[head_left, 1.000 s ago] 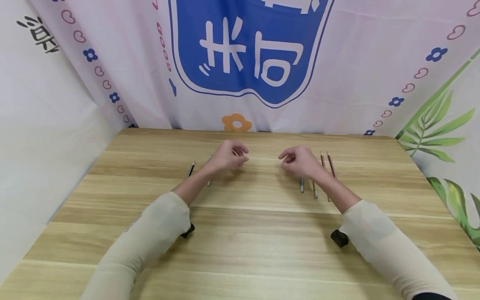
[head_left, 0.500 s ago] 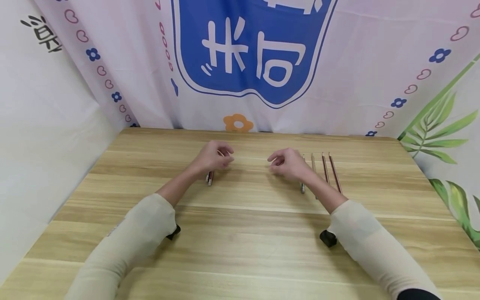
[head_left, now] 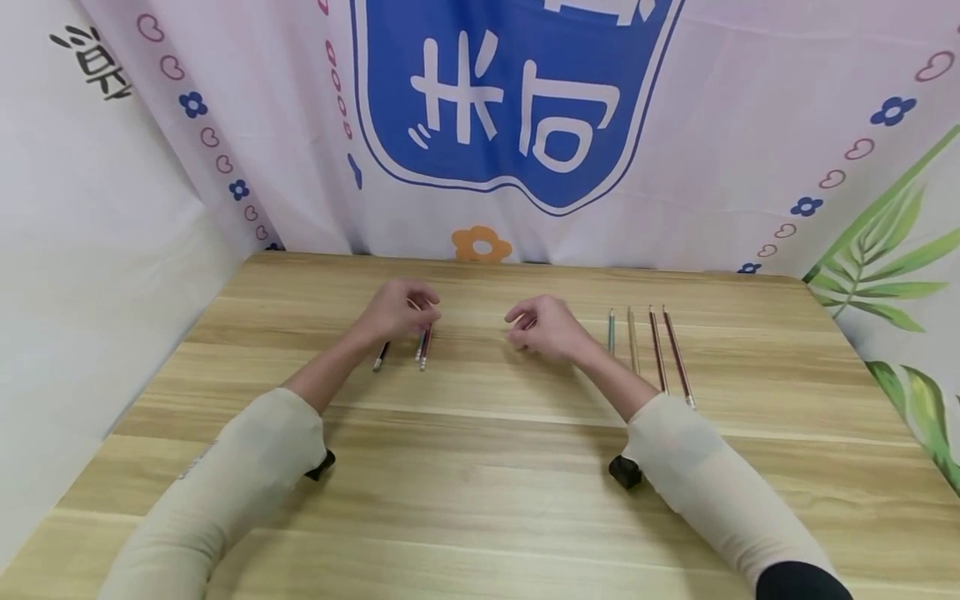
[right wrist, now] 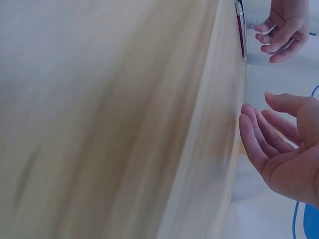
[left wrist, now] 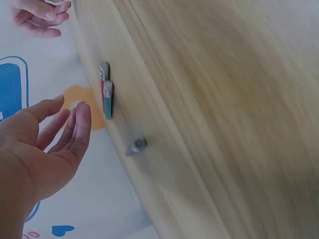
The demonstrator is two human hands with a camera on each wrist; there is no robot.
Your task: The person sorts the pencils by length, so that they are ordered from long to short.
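My left hand (head_left: 397, 310) over three pencils (head_left: 427, 346), fingers loosely bent, grasping nothing. My right hand (head_left: 547, 327) likewise released, left of four spaced pencils (head_left: 657, 350) on tabletop (head_left: 480, 483).

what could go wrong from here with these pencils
The left grip hovers by a close-set pair of pencils, so reaching for one might nudge or roll the other. The dark pencil beside them is partly hidden behind that grip in the head view and might get knocked. The right forearm crosses in front of part of the row of four pencils; if it dips, it could disturb their spacing.
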